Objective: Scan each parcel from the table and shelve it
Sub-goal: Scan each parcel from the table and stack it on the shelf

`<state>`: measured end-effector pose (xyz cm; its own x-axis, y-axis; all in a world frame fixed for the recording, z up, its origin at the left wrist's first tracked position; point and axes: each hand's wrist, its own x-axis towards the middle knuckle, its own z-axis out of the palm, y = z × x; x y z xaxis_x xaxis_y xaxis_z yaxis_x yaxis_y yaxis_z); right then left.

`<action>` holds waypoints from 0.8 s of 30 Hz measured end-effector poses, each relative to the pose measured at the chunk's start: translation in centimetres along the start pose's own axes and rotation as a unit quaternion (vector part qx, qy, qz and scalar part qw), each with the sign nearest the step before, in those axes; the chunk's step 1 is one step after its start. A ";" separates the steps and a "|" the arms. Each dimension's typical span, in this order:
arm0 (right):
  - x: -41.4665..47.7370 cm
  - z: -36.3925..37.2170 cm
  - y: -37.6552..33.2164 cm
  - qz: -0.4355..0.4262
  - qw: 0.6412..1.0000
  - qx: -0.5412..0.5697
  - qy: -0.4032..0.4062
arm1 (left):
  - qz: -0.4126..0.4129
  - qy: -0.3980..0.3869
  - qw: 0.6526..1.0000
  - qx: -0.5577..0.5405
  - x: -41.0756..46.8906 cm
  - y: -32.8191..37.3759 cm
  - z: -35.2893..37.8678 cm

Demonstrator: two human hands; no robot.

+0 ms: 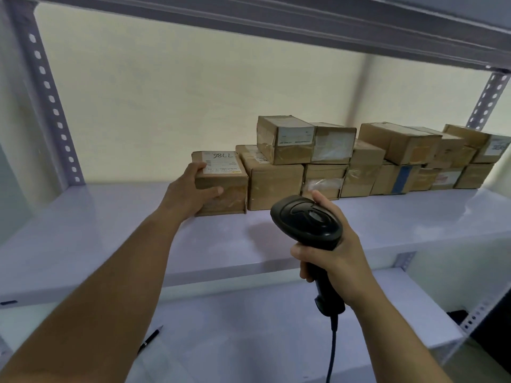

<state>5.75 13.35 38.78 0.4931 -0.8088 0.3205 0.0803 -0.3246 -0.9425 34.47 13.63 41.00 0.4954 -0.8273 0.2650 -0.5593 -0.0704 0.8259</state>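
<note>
While the right hand (331, 252) curls round the scanner (307, 219) at five o'clock, the left hand (190, 192) clasps the parcel (224, 183) on the shelf (110, 244), nine o'clock of the stacked boxes (359, 167), seemingly butting it against them.

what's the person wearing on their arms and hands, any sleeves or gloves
Nothing worn shows. The left hand and right hand have no gloves or rings; the left forearm and right forearm are bare, with no sleeve, watch or bracelet in view.
</note>
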 end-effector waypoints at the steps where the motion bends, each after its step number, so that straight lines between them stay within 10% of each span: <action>1: 0.1 -0.2 0.0 0.002 1.000 -0.003 0.001 | 0.001 -0.001 1.000 -0.001 0.4 0.0 0.2; 24: -8.0 -9.1 -0.6 0.007 1.000 -0.011 0.025 | 0.155 0.177 0.970 0.058 -13.3 6.0 9.9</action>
<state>-6.15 15.59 37.67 0.4506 -0.8366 0.3115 0.0548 -0.3223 -0.9451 17.90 18.70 37.52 0.4770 -0.5775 0.6625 -0.7789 0.0715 0.6231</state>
